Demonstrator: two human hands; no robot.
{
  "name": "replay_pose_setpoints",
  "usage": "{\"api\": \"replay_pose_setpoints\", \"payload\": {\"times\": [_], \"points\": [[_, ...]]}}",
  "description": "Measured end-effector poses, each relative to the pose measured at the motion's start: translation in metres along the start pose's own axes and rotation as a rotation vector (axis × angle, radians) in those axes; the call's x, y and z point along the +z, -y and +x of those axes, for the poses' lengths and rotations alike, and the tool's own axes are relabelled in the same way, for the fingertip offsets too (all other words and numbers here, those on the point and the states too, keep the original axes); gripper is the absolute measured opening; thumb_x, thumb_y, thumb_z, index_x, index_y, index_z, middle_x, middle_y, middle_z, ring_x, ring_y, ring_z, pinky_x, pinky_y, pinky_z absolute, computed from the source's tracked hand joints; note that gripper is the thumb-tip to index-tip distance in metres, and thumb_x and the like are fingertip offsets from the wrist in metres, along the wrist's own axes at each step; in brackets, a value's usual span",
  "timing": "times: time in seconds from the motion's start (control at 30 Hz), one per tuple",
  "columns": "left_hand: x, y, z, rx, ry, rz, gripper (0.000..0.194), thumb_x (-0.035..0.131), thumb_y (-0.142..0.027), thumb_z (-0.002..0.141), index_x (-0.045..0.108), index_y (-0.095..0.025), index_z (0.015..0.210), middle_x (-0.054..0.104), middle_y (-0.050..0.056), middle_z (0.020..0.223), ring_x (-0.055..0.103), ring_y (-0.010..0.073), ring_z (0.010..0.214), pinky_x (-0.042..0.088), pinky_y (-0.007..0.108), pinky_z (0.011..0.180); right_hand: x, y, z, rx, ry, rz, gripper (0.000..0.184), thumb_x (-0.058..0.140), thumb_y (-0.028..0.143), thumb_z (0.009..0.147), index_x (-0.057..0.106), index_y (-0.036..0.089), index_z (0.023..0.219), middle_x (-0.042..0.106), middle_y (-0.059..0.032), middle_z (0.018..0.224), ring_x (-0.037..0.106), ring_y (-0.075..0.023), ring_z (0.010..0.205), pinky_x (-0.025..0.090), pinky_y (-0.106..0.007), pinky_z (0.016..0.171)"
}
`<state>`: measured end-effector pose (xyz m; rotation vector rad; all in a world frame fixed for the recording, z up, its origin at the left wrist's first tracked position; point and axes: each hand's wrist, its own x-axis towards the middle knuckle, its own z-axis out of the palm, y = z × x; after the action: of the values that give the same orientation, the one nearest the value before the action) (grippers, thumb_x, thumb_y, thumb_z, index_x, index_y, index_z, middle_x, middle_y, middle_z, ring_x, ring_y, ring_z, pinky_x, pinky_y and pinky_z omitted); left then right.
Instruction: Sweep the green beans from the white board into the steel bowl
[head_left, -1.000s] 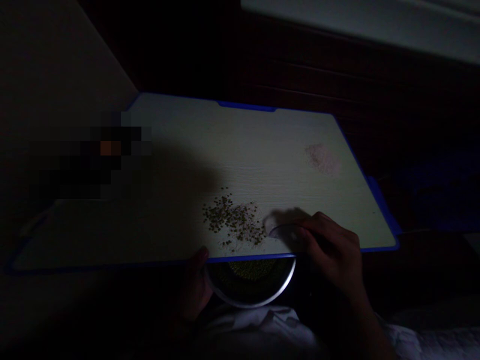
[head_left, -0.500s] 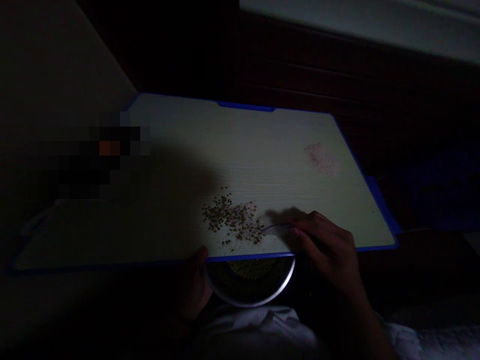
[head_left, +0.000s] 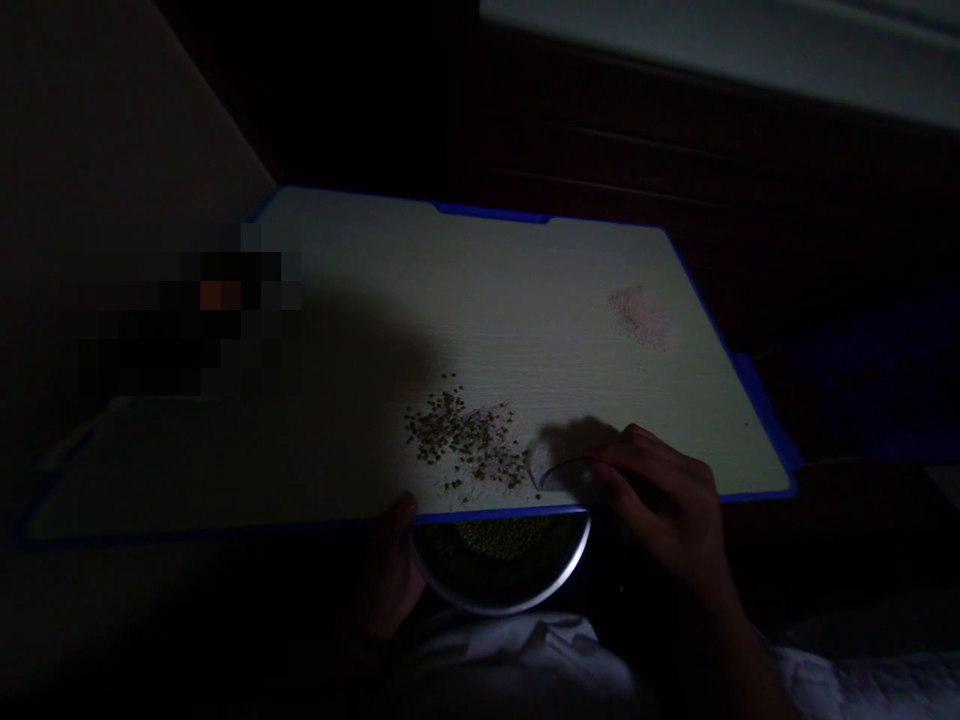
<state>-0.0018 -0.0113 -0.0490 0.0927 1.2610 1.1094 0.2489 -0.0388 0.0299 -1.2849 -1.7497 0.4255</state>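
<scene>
The right hand [head_left: 667, 500] has its grip closed on the thin handle of a spoon [head_left: 555, 472]. The round end of the spoon pokes out to the left of that grip, down at the top of a big pale board [head_left: 525, 270] with a blue edge. Just past the end of the spoon, farther left of the right grip, lies a messy pile of little green beans [head_left: 461, 430]. Some pale pink bits are mixed in with them. One bean sits alone close to the spoon, near the front edge of the board.

The left hand [head_left: 397, 570] is left of the right grip and a bit lower. Its thumb is at the front edge of the board, and the hand is beside the left side of a round bowl [head_left: 555, 580]. It is too dark to tell if the left grip is open or closed. The bowl is between the two hands, partly hidden under the board, with a shiny rim and more green beans inside.

Beyond the right grip, near the far right part of the board, is a small patch of pink grains [head_left: 643, 317]. White cloth [head_left: 532, 645] is below the bowl, nearer the person.
</scene>
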Motion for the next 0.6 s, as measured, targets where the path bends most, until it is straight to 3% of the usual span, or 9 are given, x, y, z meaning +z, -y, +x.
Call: {"api": "replay_pose_setpoints", "payload": {"times": [0.07,0.2,0.37,0.5,0.6], "points": [[-0.0006,-0.0009,-0.0006,0.009,-0.018,0.008,0.026,0.083,-0.042,0.057,0.064,-0.026,0.064,0.076,0.003,0.074,0.071,0.0345,0.111,0.056,0.044,0.101,-0.0007,0.0007,-0.0001,0.002,0.005,0.003,0.025,0.066,0.009,0.092,0.073,0.024,0.11,0.072,-0.0014,0.082,0.061,-0.0151,0.072,0.047,-0.03,0.063],[-0.0017,-0.0031,-0.0006,0.029,-0.085,0.025,0.025,0.084,-0.035,0.055,0.061,-0.028,0.059,0.065,-0.002,0.054,0.074,0.0313,0.095,0.059,0.04,0.096,-0.0007,0.0005,0.0,-0.022,0.032,0.014,0.025,0.065,0.008,0.091,0.073,0.024,0.109,0.072,-0.0012,0.079,0.061,-0.0155,0.069,0.047,-0.031,0.061],[0.0001,-0.0041,-0.003,-0.013,-0.009,0.04,0.021,0.081,-0.041,0.062,0.066,-0.028,0.066,0.077,0.006,0.077,0.072,0.0348,0.105,0.058,0.043,0.096,-0.0005,-0.0019,-0.0014,-0.021,0.021,0.027,0.023,0.065,0.007,0.09,0.072,0.025,0.102,0.075,-0.0004,0.081,0.065,-0.0153,0.071,0.051,-0.032,0.065],[0.0011,-0.0053,-0.0064,-0.044,0.033,0.046,0.02,0.082,-0.037,0.061,0.065,-0.028,0.066,0.073,0.005,0.07,0.071,0.0348,0.108,0.057,0.044,0.098,0.0006,-0.0021,-0.0014,-0.071,0.041,-0.022,0.021,0.066,0.008,0.09,0.071,0.024,0.103,0.077,-0.0006,0.083,0.067,-0.0161,0.073,0.054,-0.034,0.071],[0.0024,-0.0061,-0.0069,-0.032,-0.005,0.04,0.026,0.083,-0.038,0.056,0.06,-0.028,0.061,0.073,0.003,0.067,0.073,0.0337,0.101,0.058,0.043,0.096,0.003,-0.0011,-0.0002,-0.114,0.084,-0.053,0.021,0.067,0.01,0.091,0.071,0.023,0.107,0.078,-0.0013,0.087,0.068,-0.0161,0.075,0.055,-0.034,0.074]]}}
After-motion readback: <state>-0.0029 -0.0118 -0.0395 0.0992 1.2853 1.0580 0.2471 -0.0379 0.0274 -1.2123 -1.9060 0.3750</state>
